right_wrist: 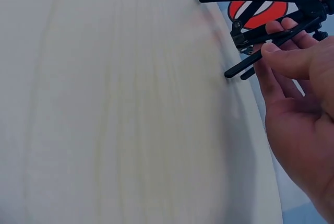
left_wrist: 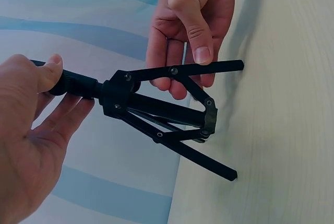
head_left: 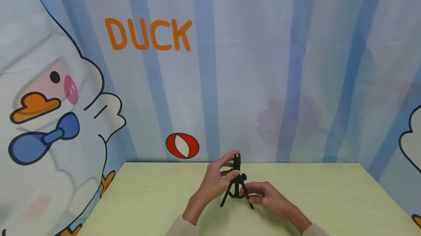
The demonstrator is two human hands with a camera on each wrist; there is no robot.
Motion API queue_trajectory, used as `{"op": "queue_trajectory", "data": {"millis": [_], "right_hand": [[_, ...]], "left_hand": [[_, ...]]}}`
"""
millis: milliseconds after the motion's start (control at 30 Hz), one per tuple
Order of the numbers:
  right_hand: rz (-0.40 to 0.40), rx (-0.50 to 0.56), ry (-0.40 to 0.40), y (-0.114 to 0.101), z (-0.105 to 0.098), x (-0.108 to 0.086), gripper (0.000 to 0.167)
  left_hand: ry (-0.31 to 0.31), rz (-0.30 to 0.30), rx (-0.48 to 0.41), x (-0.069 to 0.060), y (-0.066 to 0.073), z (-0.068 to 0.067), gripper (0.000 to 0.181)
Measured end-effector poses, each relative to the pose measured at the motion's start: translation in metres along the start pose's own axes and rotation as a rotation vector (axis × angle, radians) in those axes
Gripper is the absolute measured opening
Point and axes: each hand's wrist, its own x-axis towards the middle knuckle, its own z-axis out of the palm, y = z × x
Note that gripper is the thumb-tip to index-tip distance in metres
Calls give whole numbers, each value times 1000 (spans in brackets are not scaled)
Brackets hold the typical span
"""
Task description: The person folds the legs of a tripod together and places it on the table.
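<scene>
Here, left fingers (left_wrist: 75, 117) high, gripping tripod (left_wrist: 167, 110); right fingers (left_wrist: 198, 41) pinching leg (left_wrist: 188, 70)

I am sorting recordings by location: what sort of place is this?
Probably a staged recording corner: a pale-yellow wood-grain table stands before a blue-striped fabric backdrop printed with a white cartoon duck.

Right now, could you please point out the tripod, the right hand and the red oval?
Tripod (left_wrist: 167, 110): left wrist view, on its central column.
Right hand (head_left: 270, 198): head view, on its middle.
Red oval (head_left: 182, 146): head view, on its white stripe.
</scene>
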Motion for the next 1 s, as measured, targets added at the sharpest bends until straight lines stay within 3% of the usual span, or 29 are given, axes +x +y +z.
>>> {"op": "queue_trajectory", "data": {"millis": [400,1000], "right_hand": [[-24,-5,-1,-3,3,0,39],[-76,-32,70,3,7,3,37]], "left_hand": [[-9,-21,-19,0,4,-2,57],[-18,-20,-19,-1,8,2,58]]}}
